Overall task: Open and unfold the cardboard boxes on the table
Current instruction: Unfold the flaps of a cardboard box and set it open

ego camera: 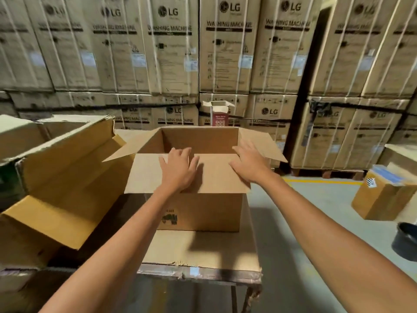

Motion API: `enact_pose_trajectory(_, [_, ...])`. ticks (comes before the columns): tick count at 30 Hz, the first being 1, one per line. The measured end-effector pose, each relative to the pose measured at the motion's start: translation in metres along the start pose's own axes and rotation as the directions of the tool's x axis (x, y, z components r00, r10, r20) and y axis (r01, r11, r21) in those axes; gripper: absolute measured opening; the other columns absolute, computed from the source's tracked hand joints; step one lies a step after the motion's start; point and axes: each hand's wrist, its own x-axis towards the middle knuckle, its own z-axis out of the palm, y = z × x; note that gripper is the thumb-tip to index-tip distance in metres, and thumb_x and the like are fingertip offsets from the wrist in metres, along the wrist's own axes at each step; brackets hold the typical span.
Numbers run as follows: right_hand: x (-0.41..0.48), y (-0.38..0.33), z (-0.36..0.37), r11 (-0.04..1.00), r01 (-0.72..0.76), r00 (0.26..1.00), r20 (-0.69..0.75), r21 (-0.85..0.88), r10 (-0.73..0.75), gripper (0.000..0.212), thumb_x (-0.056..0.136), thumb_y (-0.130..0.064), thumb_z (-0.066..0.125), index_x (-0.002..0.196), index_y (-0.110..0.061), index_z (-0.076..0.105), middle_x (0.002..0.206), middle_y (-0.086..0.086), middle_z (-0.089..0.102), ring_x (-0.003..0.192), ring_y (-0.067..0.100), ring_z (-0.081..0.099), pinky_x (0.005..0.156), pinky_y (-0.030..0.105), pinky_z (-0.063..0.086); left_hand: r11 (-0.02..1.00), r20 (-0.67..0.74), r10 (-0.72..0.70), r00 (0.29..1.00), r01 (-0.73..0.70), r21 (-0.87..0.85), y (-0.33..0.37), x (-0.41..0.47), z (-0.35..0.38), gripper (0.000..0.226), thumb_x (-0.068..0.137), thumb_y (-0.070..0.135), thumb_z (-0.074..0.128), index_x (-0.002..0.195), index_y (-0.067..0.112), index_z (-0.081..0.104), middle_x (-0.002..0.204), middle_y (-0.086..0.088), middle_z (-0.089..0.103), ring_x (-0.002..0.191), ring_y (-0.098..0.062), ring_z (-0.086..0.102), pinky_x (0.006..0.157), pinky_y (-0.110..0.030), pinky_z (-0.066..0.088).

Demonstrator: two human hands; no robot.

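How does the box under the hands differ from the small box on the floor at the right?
The first box sits on the table, its flaps spread open; the floor box looks closed, with something blue on top and a striped sticker. Both are brown cardboard.

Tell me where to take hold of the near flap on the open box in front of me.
Probably by its free long edge, coming from your own side. The near flap juts out toward you past the box front, so fingers fit under it. Your left hand and right hand lie flat on top.
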Motion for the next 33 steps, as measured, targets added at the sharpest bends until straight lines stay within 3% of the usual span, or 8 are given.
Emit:
enact_pose_trajectory(3, [0.0, 0.015, 0.015, 0.996, 0.053, 0.998, 0.031, -0.065, -0.051, 0.046, 0.101, -0.047, 0.041, 0.138, -0.021, 0.048, 0.151, 0.001, 0.043, 0.152, 0.025, 0.016, 0.12, 0.058, 0.014, 0.986, 0.049, 0.015, 0.999, -0.023, 0.166, -0.012, -0.01, 0.028, 0.064, 0.1, 0.062, 0.021, 0.153, 0.028, 0.024, 0.166, -0.005, 0.008, 0.153, -0.026, -0.007, 0.12, -0.058, -0.005])
enact_pose_trajectory(9, [-0.012, 0.004, -0.004, 0.969, 0.133, 0.983, 0.153, -0.209, -0.102, 0.036, 0.102, -0.036, 0.04, 0.135, -0.025, 0.05, 0.142, 0.0, 0.054, 0.148, 0.025, 0.028, 0.115, 0.069, 0.004, 0.989, 0.067, 0.065, 0.996, -0.073, 0.129, -0.027, -0.003, 0.023, 0.079, 0.089, 0.073, 0.002, 0.15, 0.03, 0.028, 0.167, 0.002, -0.006, 0.152, -0.019, -0.016, 0.119, -0.053, -0.011])
enact_pose_trajectory(13, [-0.029, -0.03, -0.017, 0.936, 0.341, 0.916, 0.257, -0.09, -0.309, 0.032, 0.098, -0.028, 0.041, 0.123, -0.026, 0.061, 0.118, 0.001, 0.069, 0.115, 0.026, 0.06, 0.104, 0.051, 0.042, 0.997, 0.149, 0.052, 0.987, -0.06, 0.05, -0.065, 0.01, -0.005, 0.072, 0.094, 0.069, 0.007, 0.142, 0.026, 0.04, 0.166, 0.006, -0.009, 0.151, -0.016, -0.014, 0.121, -0.056, -0.001])
enact_pose_trajectory(18, [-0.018, -0.047, -0.028, 0.902, 0.398, 0.856, 0.284, 0.169, -0.432, 0.038, 0.099, -0.02, 0.042, 0.126, -0.022, 0.069, 0.133, -0.004, 0.065, 0.123, 0.016, 0.056, 0.106, 0.035, 0.044, 0.99, 0.191, -0.053, 0.98, 0.026, 0.141, -0.048, 0.003, -0.038, 0.051, 0.104, 0.047, 0.027, 0.136, 0.016, 0.051, 0.163, -0.013, 0.02, 0.152, -0.029, 0.013, 0.122, -0.043, 0.016])
enact_pose_trajectory(23, [0.011, -0.013, -0.011, 0.981, 0.186, 0.977, 0.117, -0.047, -0.179, 0.037, 0.101, -0.037, 0.036, 0.103, -0.024, 0.071, 0.109, 0.0, 0.071, 0.104, 0.023, 0.062, 0.102, 0.048, 0.041, 0.991, -0.032, 0.123, 0.992, -0.122, 0.049, 0.047, -0.039, -0.017, 0.042, 0.099, 0.051, 0.043, 0.12, 0.02, 0.064, 0.142, -0.005, 0.051, 0.13, -0.023, 0.047, 0.105, -0.038, 0.04])
enact_pose_trajectory(26, [0.016, -0.002, 0.002, 0.994, 0.107, 0.994, -0.008, 0.01, -0.107, 0.046, 0.101, -0.048, 0.033, 0.085, -0.025, 0.071, 0.09, -0.004, 0.07, 0.091, 0.019, 0.059, 0.102, 0.047, 0.035, 0.996, 0.007, 0.032, 0.999, -0.032, 0.08, 0.063, -0.044, 0.003, 0.049, 0.101, 0.056, 0.028, 0.105, 0.026, 0.067, 0.126, 0.005, 0.058, 0.135, -0.018, 0.039, 0.114, -0.045, 0.027])
enact_pose_trajectory(29, [0.013, -0.014, 0.008, 0.989, 0.109, 0.994, -0.02, -0.098, -0.112, 0.05, 0.102, -0.048, 0.031, 0.099, -0.023, 0.074, 0.097, 0.0, 0.073, 0.096, 0.022, 0.063, 0.099, 0.043, 0.035, 0.994, 0.032, 0.047, 0.998, -0.05, 0.1, 0.043, -0.047, 0.009, 0.06, 0.097, 0.053, 0.01, 0.1, 0.026, 0.064, 0.121, 0.006, 0.056, 0.135, -0.016, 0.033, 0.113, -0.04, 0.021])
enact_pose_trajectory(33, [0.007, -0.023, 0.007, 0.985, 0.167, 0.986, -0.017, 0.044, -0.167, 0.039, 0.102, -0.042, 0.04, 0.105, -0.022, 0.074, 0.1, 0.0, 0.073, 0.093, 0.021, 0.065, 0.093, 0.041, 0.049, 0.989, 0.096, 0.089, 0.991, -0.076, -0.131, 0.0, -0.036, -0.011, 0.066, 0.1, 0.053, 0.015, 0.11, 0.014, 0.067, 0.132, -0.002, 0.058, 0.139, -0.011, 0.034, 0.118, -0.035, 0.024])
